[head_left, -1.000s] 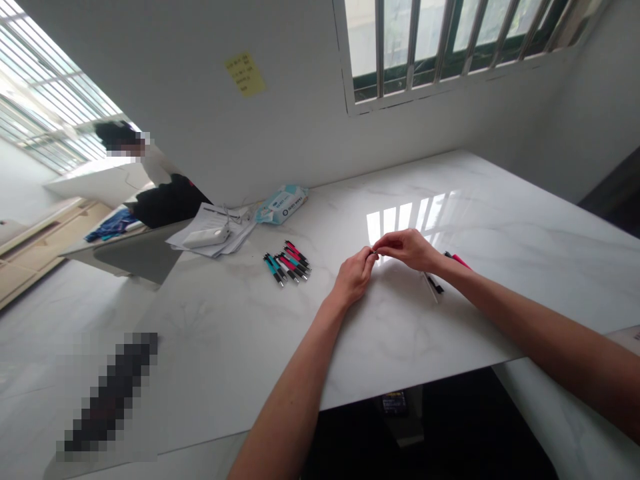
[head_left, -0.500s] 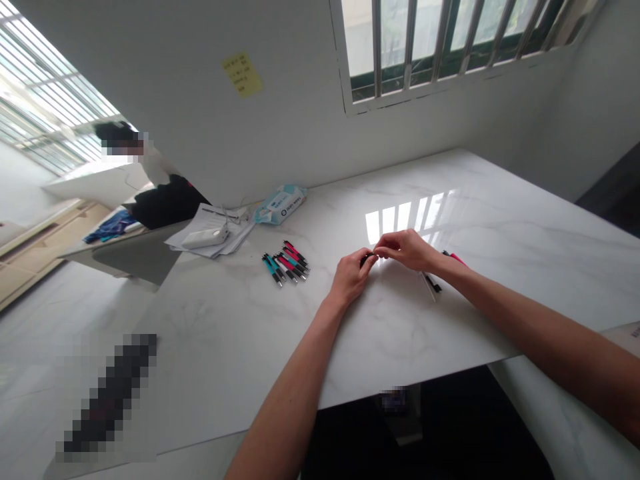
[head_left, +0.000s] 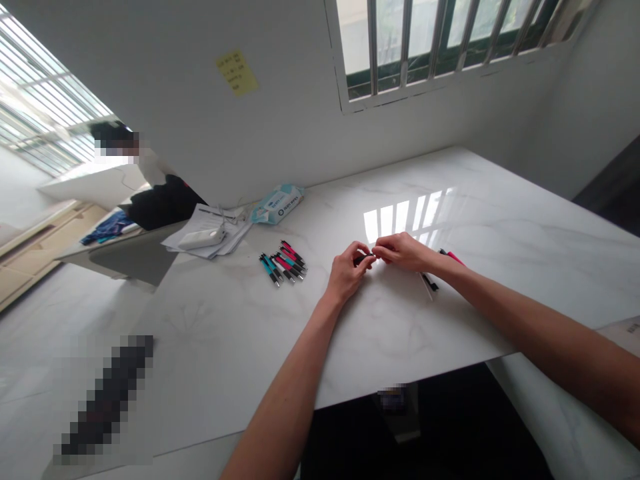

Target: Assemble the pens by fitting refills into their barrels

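Black pen part [head_left: 364, 257], small, mid-table, pinched between left hand [head_left: 346, 275] and right hand [head_left: 403, 252], fingertips of both closed on it; marble table [head_left: 500, 220]; pens [head_left: 283, 261], pink and teal, left of hands; loose pens [head_left: 436, 275] under right wrist; papers [head_left: 207, 232] and wipes [head_left: 278, 204] far left

White marble table [head_left: 500, 220]. Far left: stack of papers [head_left: 207, 230], wet-wipes pack [head_left: 278, 203]. Left of centre: row of pens [head_left: 283, 261]. Wall: yellow sticky note [head_left: 237, 71], barred window [head_left: 440, 33].
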Demonstrator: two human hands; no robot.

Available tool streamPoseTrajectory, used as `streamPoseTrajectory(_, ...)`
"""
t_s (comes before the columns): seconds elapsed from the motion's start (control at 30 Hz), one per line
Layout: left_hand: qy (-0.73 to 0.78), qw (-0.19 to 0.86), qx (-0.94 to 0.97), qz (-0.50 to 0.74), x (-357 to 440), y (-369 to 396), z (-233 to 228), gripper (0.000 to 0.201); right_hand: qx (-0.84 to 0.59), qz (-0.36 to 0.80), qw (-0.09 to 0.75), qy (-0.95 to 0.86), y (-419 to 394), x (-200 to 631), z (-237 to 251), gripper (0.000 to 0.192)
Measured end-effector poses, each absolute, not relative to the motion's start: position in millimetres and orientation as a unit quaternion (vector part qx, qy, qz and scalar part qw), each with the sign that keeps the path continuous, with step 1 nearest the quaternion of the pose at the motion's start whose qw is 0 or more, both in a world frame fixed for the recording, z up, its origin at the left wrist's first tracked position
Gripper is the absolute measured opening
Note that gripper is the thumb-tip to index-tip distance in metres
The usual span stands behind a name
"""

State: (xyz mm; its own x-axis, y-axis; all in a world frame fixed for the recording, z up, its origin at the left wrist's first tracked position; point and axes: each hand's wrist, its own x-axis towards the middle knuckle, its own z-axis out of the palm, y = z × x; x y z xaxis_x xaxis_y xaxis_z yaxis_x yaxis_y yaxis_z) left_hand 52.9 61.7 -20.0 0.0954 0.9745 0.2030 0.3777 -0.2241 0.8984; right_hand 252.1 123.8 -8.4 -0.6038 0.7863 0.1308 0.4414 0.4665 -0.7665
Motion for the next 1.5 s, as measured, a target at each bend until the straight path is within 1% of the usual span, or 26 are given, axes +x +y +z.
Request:
streamPoseTrajectory(0.13, 0.469, 0.412, 0.617, 0.479, 50.8, 67.8, -22.2, 0.034, -0.337, 0.382, 0.309, -0.803, 122.8, 251.1, -9.3, 0.027)
streamPoseTrajectory(0.2, 0.458, 0.426, 0.607, 0.490, 49.7, 70.4, -23.9, 0.036, -0.316, 0.407, 0.338, -0.788, 121.7, 251.2, -8.3, 0.028)
streamPoseTrajectory(0.27, 0.452, 0.429, 0.603, 0.498, 49.4, 71.4, -25.3, 0.037, -0.315, 0.418, 0.345, -0.779, 121.3, 251.7, -7.0, 0.030)
streamPoseTrajectory(0.4, 0.459, 0.414, 0.605, 0.502, 51.2, 68.7, -24.5, 0.036, -0.358, 0.400, 0.301, -0.788, 123.1, 252.5, -7.0, 0.033)
streamPoseTrajectory(0.5, 0.475, 0.372, 0.624, 0.497, 52.7, 65.3, -20.6, 0.032, -0.367, 0.400, 0.273, -0.794, 124.6, 251.7, -8.5, 0.038)
streamPoseTrajectory(0.6, 0.495, 0.326, 0.645, 0.482, 52.8, 63.6, -16.1, 0.031, -0.366, 0.399, 0.260, -0.800, 124.0, 250.9, -8.2, 0.042)
streamPoseTrajectory(0.7, 0.505, 0.309, 0.645, 0.483, 51.6, 63.7, -13.5, 0.032, -0.359, 0.400, 0.254, -0.804, 121.5, 251.1, -6.0, 0.042)
streamPoseTrajectory(0.83, 0.503, 0.324, 0.639, 0.484, 50.4, 64.0, -14.1, 0.030, -0.351, 0.423, 0.259, -0.794, 119.7, 251.4, -4.7, 0.026)
streamPoseTrajectory(0.93, 0.495, 0.336, 0.639, 0.483, 50.6, 64.0, -16.3, 0.027, -0.343, 0.434, 0.264, -0.790, 120.9, 250.8, -6.0, 0.023)
streamPoseTrajectory(1.1, 0.491, 0.335, 0.641, 0.486, 51.0, 63.9, -17.7, 0.026, -0.346, 0.416, 0.246, -0.804, 122.8, 250.6, -6.1, 0.033)
streamPoseTrajectory(1.23, 0.492, 0.340, 0.636, 0.488, 50.4, 64.2, -16.1, 0.027, -0.330, 0.441, 0.245, -0.798, 121.9, 252.8, -1.1, 0.026)
streamPoseTrajectory(1.3, 0.489, 0.344, 0.635, 0.490, 50.5, 64.5, -15.0, 0.028, -0.332, 0.438, 0.238, -0.801, 121.3, 253.3, 1.0, 0.026)
streamPoseTrajectory(1.4, 0.479, 0.369, 0.616, 0.504, 51.7, 64.8, -14.3, 0.031, -0.336, 0.431, 0.231, -0.805, 120.6, 252.1, 0.9, 0.037)
streamPoseTrajectory(1.5, 0.457, 0.429, 0.573, 0.528, 53.8, 64.7, -15.1, 0.036, -0.320, 0.463, 0.235, -0.792, 119.7, 249.5, -1.7, 0.046)
